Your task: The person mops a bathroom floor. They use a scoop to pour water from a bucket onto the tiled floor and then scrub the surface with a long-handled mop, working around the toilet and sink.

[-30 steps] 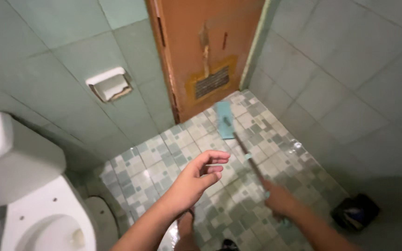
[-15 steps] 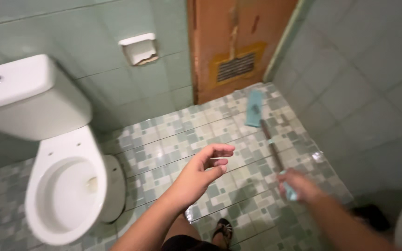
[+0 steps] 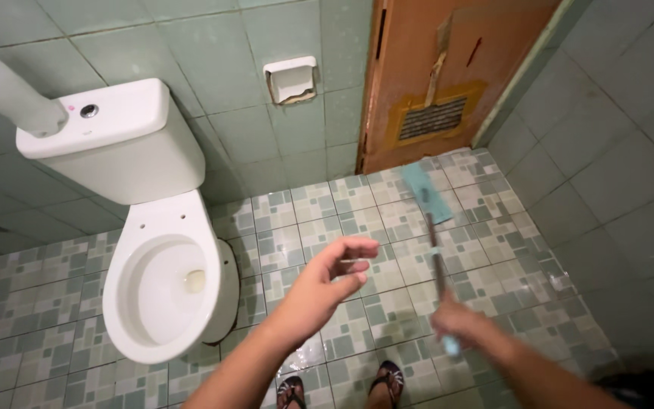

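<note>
Mop [image 3: 427, 193]: flat teal head on wet floor tiles [image 3: 297, 227] near the door [image 3: 448, 76], my right hand [image 3: 456, 327] clenched on its handle. Left hand [image 3: 325, 284] loose, holding nothing. I judge mopping midway; the floor around the toilet [image 3: 160, 288] remains.

Small bathroom, likely domestic. White toilet [image 3: 164, 284], seat absent, bowl open, with a white cistern [image 3: 111, 140] set against the wall. Walls in pale green square tiles [image 3: 213, 68]; a recessed white paper holder [image 3: 291, 79] is set into them, its edge chipped. Floor [image 3: 319, 212] in green and grey mosaic-pattern tiles, wet sheen in places. Worn orange-brown door [image 3: 448, 76] with a low vent grille [image 3: 433, 119] and peeling surface.
</note>
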